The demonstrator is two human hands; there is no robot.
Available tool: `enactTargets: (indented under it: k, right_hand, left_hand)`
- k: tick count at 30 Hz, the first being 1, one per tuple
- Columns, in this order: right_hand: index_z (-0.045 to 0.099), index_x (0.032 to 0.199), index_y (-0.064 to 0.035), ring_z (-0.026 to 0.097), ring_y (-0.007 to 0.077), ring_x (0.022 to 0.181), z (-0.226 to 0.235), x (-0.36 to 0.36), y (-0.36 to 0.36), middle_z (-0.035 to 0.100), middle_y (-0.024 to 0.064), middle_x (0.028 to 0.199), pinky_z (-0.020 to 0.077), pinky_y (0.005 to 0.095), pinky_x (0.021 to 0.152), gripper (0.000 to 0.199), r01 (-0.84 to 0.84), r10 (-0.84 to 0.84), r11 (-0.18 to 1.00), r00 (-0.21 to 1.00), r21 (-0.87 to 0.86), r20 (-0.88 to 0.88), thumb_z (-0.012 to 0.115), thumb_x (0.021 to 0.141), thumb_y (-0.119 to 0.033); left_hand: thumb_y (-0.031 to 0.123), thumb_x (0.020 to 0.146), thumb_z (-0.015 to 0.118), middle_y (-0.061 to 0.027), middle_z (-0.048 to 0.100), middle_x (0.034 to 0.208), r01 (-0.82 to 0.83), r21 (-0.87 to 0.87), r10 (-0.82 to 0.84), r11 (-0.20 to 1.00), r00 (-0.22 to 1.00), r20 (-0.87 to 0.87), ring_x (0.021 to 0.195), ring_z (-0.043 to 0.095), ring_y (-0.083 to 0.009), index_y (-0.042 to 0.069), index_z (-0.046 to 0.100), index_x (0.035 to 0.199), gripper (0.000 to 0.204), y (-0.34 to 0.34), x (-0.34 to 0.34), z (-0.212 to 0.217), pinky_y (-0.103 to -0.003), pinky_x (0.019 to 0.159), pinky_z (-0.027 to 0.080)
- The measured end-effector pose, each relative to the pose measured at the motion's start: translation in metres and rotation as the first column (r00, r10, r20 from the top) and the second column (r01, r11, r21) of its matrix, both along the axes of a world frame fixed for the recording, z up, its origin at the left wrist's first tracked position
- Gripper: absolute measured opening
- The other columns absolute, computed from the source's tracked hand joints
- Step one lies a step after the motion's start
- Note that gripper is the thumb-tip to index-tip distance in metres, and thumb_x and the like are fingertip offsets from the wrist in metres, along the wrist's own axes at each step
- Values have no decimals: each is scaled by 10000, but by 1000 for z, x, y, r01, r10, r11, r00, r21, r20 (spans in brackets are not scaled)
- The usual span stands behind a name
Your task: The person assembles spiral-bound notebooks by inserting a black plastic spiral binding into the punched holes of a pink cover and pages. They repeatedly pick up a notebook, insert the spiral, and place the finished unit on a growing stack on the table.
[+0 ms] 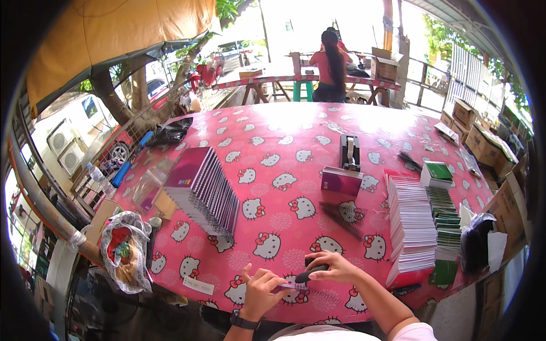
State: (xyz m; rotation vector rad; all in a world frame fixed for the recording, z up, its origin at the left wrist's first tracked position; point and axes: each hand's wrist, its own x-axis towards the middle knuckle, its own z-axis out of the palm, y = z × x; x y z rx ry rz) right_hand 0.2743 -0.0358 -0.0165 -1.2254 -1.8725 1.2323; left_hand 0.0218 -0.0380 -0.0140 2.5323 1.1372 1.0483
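Close to the table's near edge, my left hand [263,288] pinches a thin purple notebook [285,287], seen nearly edge-on. A dark wire coil [318,294] trails from its right end. My right hand [334,266] is closed around a black-handled hand tool [310,274], whose tip meets the notebook's coil end; its exact kind I cannot make out. Beyond my left hand rises a tall stack of purple spiral notebooks [206,190]. Several loose black coils [342,219] lie past my right hand, before a small pile of purple booklets [341,182].
A black tape dispenser [350,152] stands behind the booklets. At right are a long stack of white-edged booklets [410,227] and green booklets [443,210]. A cloth-filled bag [122,250] sits at left. Cardboard boxes [489,142] line the right; a person [331,65] sits beyond the table.
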Motion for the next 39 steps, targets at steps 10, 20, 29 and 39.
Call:
enactTargets:
  k: [10, 20, 29, 39]
  right_hand:
    - [674, 1055, -16, 518, 237, 1155, 9, -7, -3, 540, 159, 1287, 406, 350, 954, 416, -221, 127, 960, 893, -174, -431, 691, 819, -358]
    - [657, 1066, 2, 566, 177, 1004, 10, -10, 21, 610, 101, 1189, 443, 309, 860, 497, -155, 137, 977, 982, -149, -129, 706, 791, -409]
    - [648, 1040, 4, 519, 213, 1128, 8, -19, 19, 571, 155, 1233, 408, 341, 935, 486, -152, 102, 978, 944, -140, -313, 696, 800, -416]
    - [659, 961, 10, 562, 239, 1072, 12, -27, 27, 598, 169, 1180, 408, 354, 935, 502, -203, 109, 966, 880, -159, -462, 719, 745, -439]
  left_hand:
    - [353, 577, 838, 67, 635, 702, -14, -36, 15, 999, 999, 48, 760, 594, -118, 174, 675, 841, 358, 4, 2, -4, -457, 1014, 223]
    - [441, 588, 838, 70, 623, 685, -39, -75, 43, 996, 998, 49, 758, 613, -105, 153, 544, 1173, 715, 5, 2, -10, -447, 1021, 217]
    - [326, 659, 833, -118, 482, 1255, -77, -137, 129, 988, 893, 432, 1249, 409, -274, 69, 315, 1389, 931, 2, -7, -19, -483, 1054, 253]
    - [10, 756, 751, -43, 501, 942, 381, -465, 78, 800, 701, 709, 925, 509, -137, 71, 400, 983, 422, 9, -5, -59, -288, 862, 428]
